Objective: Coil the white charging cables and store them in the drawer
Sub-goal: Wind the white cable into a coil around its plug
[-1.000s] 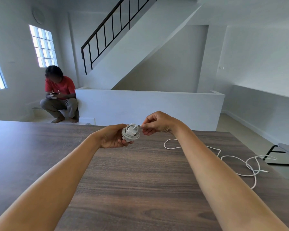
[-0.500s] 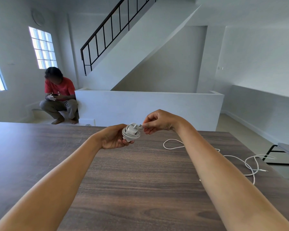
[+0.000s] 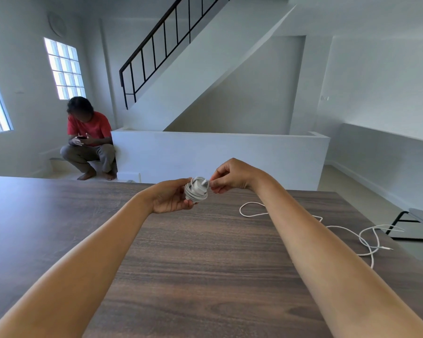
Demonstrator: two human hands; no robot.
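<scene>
Wooden table, hands grip coiled cable; loose cable

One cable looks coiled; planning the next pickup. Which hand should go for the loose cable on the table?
Right hand, probably: the loose cable lies on its side, while the left hand holds the coiled cable.

Your left hand and right hand meet above the far middle of the table, with the coiled cable between them, held in your left and touched at its right side by your right fingertips. To your right, a loose cable sprawls on the table toward its right edge. Beyond the far edge, a low wall stands, a seated person just left of it, the staircase behind.
</scene>
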